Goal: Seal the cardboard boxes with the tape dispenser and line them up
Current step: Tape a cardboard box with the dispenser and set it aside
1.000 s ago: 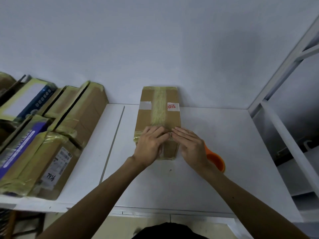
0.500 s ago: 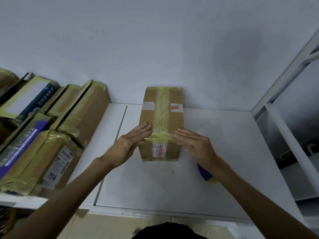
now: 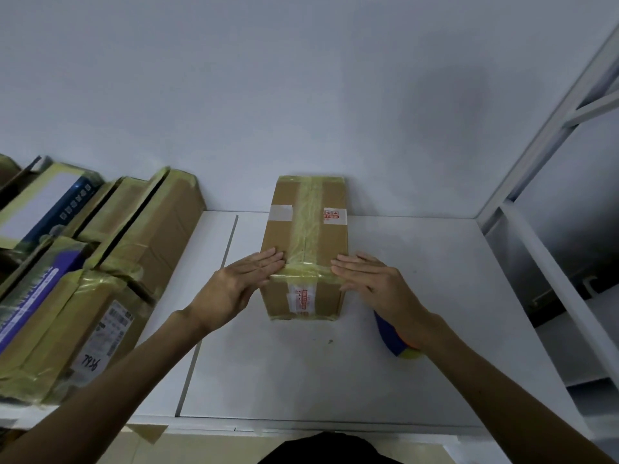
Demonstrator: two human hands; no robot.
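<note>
A long cardboard box (image 3: 306, 229) lies on the white table (image 3: 301, 373), its far end against the wall. Yellowish tape runs along its top seam and across its near top edge. My left hand (image 3: 239, 286) lies flat against the box's left side at the near corner, fingers straight and together. My right hand (image 3: 371, 279) presses flat on the right side of the same corner, over the tape end. The tape dispenser (image 3: 393, 339), blue and orange with a yellow roll, lies on the table under my right wrist, mostly hidden.
Several taped cardboard boxes (image 3: 100, 269) stand in leaning rows on the left part of the table. A white metal rack frame (image 3: 549, 229) borders the table on the right. A scrap of tape (image 3: 147, 432) hangs at the front edge.
My hands have slid apart from the middle of the near top edge to the box's two sides, smoothing the cross strip of tape down. The box has stayed in place.
</note>
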